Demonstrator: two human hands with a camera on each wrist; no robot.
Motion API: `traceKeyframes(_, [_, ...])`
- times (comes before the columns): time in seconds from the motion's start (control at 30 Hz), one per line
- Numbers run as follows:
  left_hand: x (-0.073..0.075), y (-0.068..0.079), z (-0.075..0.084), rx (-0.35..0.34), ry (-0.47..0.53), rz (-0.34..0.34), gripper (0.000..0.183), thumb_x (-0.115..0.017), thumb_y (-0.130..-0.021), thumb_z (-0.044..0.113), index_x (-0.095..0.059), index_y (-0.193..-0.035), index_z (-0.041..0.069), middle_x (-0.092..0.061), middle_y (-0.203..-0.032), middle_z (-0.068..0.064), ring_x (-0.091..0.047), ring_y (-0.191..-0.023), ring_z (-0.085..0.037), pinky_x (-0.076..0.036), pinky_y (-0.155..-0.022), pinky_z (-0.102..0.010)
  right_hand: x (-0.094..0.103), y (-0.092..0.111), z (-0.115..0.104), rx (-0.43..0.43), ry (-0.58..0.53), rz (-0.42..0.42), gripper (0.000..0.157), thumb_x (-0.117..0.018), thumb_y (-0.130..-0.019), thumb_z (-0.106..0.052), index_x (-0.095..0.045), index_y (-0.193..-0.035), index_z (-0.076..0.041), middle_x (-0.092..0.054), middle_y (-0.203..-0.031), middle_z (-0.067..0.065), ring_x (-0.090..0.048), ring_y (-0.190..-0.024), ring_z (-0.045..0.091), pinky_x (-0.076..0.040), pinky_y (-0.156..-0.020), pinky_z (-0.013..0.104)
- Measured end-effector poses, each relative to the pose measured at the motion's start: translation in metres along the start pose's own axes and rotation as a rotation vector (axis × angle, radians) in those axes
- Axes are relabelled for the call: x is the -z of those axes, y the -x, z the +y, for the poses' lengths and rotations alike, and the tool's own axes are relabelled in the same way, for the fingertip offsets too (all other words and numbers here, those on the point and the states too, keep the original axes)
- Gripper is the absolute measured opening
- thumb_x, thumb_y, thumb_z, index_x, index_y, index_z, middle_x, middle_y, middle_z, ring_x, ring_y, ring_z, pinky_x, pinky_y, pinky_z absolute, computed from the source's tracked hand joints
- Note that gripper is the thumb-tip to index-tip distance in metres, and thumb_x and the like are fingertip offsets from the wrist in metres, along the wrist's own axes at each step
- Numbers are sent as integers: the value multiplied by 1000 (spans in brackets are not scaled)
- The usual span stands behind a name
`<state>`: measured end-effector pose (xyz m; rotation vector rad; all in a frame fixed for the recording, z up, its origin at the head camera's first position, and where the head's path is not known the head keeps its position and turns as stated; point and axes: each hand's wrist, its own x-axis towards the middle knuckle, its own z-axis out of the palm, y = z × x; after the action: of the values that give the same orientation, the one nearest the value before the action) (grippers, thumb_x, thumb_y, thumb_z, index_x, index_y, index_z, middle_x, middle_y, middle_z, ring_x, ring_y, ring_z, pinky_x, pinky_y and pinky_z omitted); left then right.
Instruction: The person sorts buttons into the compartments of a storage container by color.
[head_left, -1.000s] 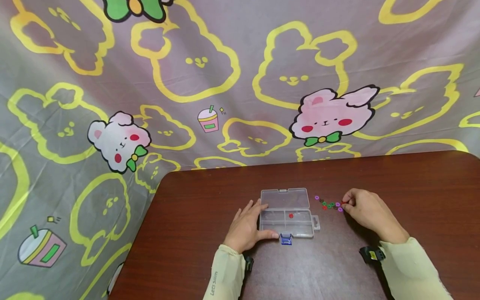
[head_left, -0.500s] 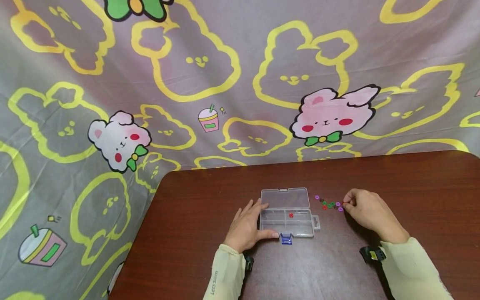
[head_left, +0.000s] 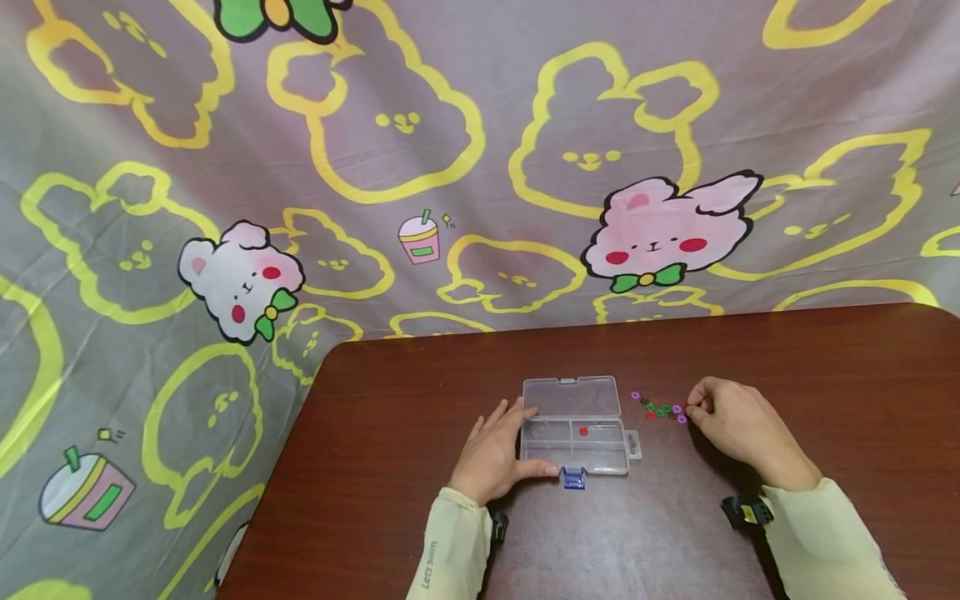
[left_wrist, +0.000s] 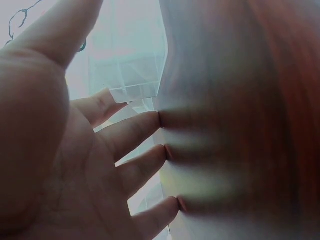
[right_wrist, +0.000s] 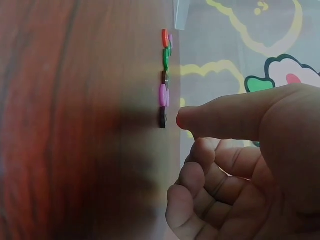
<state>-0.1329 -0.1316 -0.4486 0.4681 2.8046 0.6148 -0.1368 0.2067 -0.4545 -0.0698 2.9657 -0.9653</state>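
Note:
In the head view, a clear plastic compartment box [head_left: 598, 458] lies with its lid [head_left: 572, 397] folded back. A red button [head_left: 583, 432] sits in its back right compartment. My left hand [head_left: 487, 454] lies at the box's left side, fingers spread, index finger at the lid and thumb along the front edge. To the right of the box, my right hand [head_left: 738, 421] pinches another small red button [head_left: 688, 407] between thumb and index finger; the right wrist view does not show that button. Beside those fingertips lie several small buttons [head_left: 660, 412] in purple, green, brown and red.
All of this rests on a dark brown wooden table [head_left: 405, 433]. A blue latch [head_left: 574, 477] sticks out at the box's front and a hanging tab [head_left: 634, 445] at its right. A patterned cloth [head_left: 510, 167] hangs behind and to the left.
Both hands keep nearly the same places and poses. The whole head view has shifted very slightly.

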Motion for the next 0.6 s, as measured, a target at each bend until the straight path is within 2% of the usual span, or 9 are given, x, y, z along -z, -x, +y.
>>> traceKeyframes(0.6, [0, 0, 0, -3, 18, -1, 90, -77, -77, 60, -47, -152, 20, -32, -162, -8, -23, -152, -27, -18, -121, -56, 1, 2, -8, 29, 7, 35, 5, -67, -88, -8, -63, -86, -5, -52, -68, 0, -47, -61, 17, -36, -53, 31])
